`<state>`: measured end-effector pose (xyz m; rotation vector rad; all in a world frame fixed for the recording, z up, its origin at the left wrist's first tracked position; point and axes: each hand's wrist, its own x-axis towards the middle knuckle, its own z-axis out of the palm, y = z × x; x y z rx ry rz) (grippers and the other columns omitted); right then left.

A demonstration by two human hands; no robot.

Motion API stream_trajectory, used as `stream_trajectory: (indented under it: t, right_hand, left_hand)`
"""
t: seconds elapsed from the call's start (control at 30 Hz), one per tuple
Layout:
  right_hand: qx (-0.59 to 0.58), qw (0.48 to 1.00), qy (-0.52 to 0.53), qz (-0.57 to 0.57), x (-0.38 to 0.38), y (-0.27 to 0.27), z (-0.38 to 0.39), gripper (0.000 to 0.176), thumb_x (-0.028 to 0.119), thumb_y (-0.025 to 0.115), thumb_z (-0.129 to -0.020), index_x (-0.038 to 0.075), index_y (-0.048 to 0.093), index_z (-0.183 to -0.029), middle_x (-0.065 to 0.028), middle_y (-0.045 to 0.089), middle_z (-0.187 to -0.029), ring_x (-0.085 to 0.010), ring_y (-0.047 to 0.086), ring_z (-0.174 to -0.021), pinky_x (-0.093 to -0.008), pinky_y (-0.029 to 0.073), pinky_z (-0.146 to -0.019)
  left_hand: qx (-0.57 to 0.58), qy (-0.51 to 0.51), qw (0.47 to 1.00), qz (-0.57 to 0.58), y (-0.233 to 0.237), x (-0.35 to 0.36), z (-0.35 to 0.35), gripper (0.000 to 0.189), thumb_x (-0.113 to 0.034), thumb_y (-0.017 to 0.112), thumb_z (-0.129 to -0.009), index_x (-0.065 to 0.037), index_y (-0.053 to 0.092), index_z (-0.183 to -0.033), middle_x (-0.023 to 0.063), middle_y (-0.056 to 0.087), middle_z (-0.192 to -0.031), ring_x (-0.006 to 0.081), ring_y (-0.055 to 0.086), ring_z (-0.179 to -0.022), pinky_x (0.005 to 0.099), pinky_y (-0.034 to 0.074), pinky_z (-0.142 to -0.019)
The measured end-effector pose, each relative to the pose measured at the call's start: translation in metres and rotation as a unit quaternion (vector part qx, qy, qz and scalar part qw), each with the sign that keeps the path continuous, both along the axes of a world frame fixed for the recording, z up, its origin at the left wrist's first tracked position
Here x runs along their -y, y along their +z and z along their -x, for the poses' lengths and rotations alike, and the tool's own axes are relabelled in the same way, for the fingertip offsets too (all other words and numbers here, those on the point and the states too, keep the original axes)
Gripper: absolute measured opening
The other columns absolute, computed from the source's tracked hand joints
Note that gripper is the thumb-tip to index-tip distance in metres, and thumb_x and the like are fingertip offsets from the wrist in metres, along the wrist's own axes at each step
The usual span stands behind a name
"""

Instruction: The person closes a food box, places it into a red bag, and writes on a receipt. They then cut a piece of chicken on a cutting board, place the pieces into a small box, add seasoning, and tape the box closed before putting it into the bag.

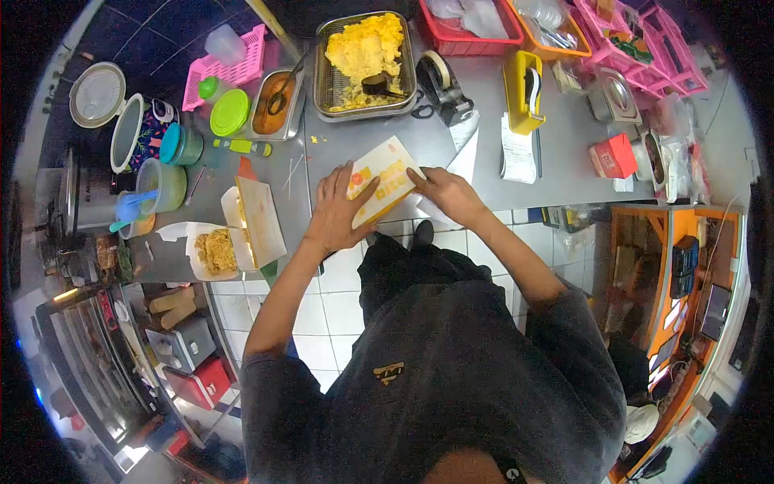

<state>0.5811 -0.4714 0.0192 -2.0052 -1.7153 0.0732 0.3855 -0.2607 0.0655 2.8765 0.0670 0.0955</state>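
Observation:
A closed white and yellow printed box [390, 171] lies at the front edge of the metal counter. My left hand [340, 208] rests on its left side with the fingers spread over the lid. At its right edge, my right hand [445, 192] has the thumb and fingers on the corner. A second box [262, 222] stands open to the left, with fried-looking food [216, 251] in its white tray part. Behind the closed box, a metal tray [320, 97] holds yellow food [364, 48]. A white paper [463, 153] sticks out beside my right hand.
A sauce container [276, 101] with a ladle, a green-lidded tub [230, 113] and a pink basket [250, 55] stand back left. A black tape dispenser [443, 89], a yellow dispenser [524, 93], receipts [518, 153] and a red box [613, 156] are on the right.

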Motion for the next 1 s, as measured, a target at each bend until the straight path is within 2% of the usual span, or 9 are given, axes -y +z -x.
stream_trajectory:
  t: [0.17, 0.3, 0.37, 0.4, 0.47, 0.5, 0.57, 0.83, 1.0]
  right_hand:
    - [0.035, 0.999, 0.027, 0.024, -0.001, 0.004, -0.005, 0.056, 0.007, 0.059, -0.086, 0.009, 0.049, -0.141, -0.0165, 0.064, -0.112, -0.0294, 0.064, -0.095, -0.0373, 0.055, -0.082]
    - [0.071, 0.995, -0.016, -0.066, -0.005, 0.012, -0.026, 0.038, 0.008, 0.059, -0.085, 0.007, 0.059, -0.123, -0.0136, 0.067, -0.098, -0.0283, 0.066, -0.085, -0.0386, 0.056, -0.076]
    - [-0.051, 0.948, -0.305, -0.08, -0.017, 0.029, -0.053, 0.018, 0.015, 0.062, -0.09, 0.004, 0.061, -0.105, -0.0154, 0.066, -0.092, -0.0328, 0.066, -0.074, -0.0422, 0.054, -0.062]
    - [-0.074, 0.921, -0.343, -0.17, -0.026, 0.031, -0.08, 0.021, 0.018, 0.062, -0.092, 0.003, 0.062, -0.107, -0.0178, 0.066, -0.091, -0.0292, 0.068, -0.072, -0.0394, 0.054, -0.056]
    - [-0.353, 0.853, -0.378, -0.068, -0.035, 0.045, -0.123, 0.026, 0.017, 0.062, -0.092, 0.0, 0.063, -0.113, -0.0175, 0.068, -0.094, -0.0241, 0.07, -0.075, -0.0357, 0.058, -0.054]
    - [-0.351, 0.853, -0.38, -0.071, -0.038, 0.041, -0.139, 0.026, 0.017, 0.062, -0.092, 0.0, 0.063, -0.113, -0.0175, 0.068, -0.094, -0.0241, 0.07, -0.075, -0.0357, 0.058, -0.054]
    - [-0.581, 0.754, -0.303, 0.032, -0.047, 0.033, -0.164, 0.031, 0.015, 0.063, -0.091, -0.003, 0.063, -0.116, -0.0153, 0.069, -0.101, -0.0219, 0.069, -0.08, -0.0347, 0.062, -0.057]
    - [-0.605, 0.719, -0.342, 0.024, -0.055, 0.024, -0.164, 0.026, 0.013, 0.063, -0.09, -0.006, 0.068, -0.108, -0.0155, 0.066, -0.102, -0.028, 0.068, -0.086, -0.0365, 0.065, -0.063]
    - [-0.706, 0.618, -0.29, -0.187, -0.023, 0.017, -0.135, 0.032, 0.014, 0.064, -0.09, -0.01, 0.066, -0.11, -0.0155, 0.066, -0.102, -0.0266, 0.067, -0.089, -0.036, 0.063, -0.08]
  left_hand:
    - [-0.043, -0.016, 0.997, -0.061, 0.003, 0.013, -0.016, 0.078, -0.048, 0.065, -0.084, -0.027, 0.034, -0.153, 0.0285, 0.023, -0.154, 0.0509, 0.025, -0.137, 0.0606, 0.026, -0.108]
    - [-0.05, -0.031, 0.992, -0.112, -0.007, 0.015, -0.018, 0.065, -0.048, 0.054, -0.094, -0.027, 0.034, -0.152, 0.0177, 0.02, -0.159, 0.0502, 0.023, -0.137, 0.0617, 0.024, -0.109]
    - [-0.056, -0.028, 0.991, -0.118, -0.004, 0.015, -0.02, 0.063, -0.047, 0.052, -0.095, -0.028, 0.034, -0.152, 0.0147, 0.021, -0.16, 0.0502, 0.023, -0.137, 0.0619, 0.024, -0.109]
    - [-0.056, -0.029, 0.991, -0.118, -0.003, 0.016, -0.019, 0.062, -0.047, 0.051, -0.095, -0.028, 0.035, -0.152, 0.0145, 0.021, -0.16, 0.0501, 0.023, -0.137, 0.0619, 0.025, -0.109]
    - [-0.055, -0.033, 0.991, -0.119, -0.003, 0.017, -0.019, 0.062, -0.048, 0.051, -0.096, -0.028, 0.035, -0.152, 0.0142, 0.021, -0.16, 0.05, 0.024, -0.137, 0.0618, 0.025, -0.109]
    - [-0.057, -0.03, 0.991, -0.118, -0.004, 0.017, -0.018, 0.065, -0.048, 0.054, -0.094, -0.028, 0.034, -0.153, 0.0135, 0.019, -0.161, 0.0501, 0.024, -0.137, 0.062, 0.026, -0.109]
    - [-0.054, -0.026, 0.991, -0.12, -0.006, 0.016, -0.02, 0.069, -0.047, 0.057, -0.092, -0.028, 0.032, -0.153, 0.0128, 0.018, -0.162, 0.0501, 0.024, -0.138, 0.0622, 0.026, -0.109]
    - [-0.062, -0.018, 0.992, -0.107, -0.008, 0.016, -0.019, 0.068, -0.048, 0.055, -0.093, -0.029, 0.031, -0.153, 0.013, 0.016, -0.162, 0.0492, 0.022, -0.14, 0.0624, 0.023, -0.111]
    - [-0.059, -0.019, 0.994, -0.095, -0.005, 0.015, -0.019, 0.068, -0.047, 0.056, -0.092, -0.029, 0.031, -0.153, 0.0133, 0.016, -0.162, 0.0486, 0.022, -0.139, 0.0623, 0.024, -0.11]
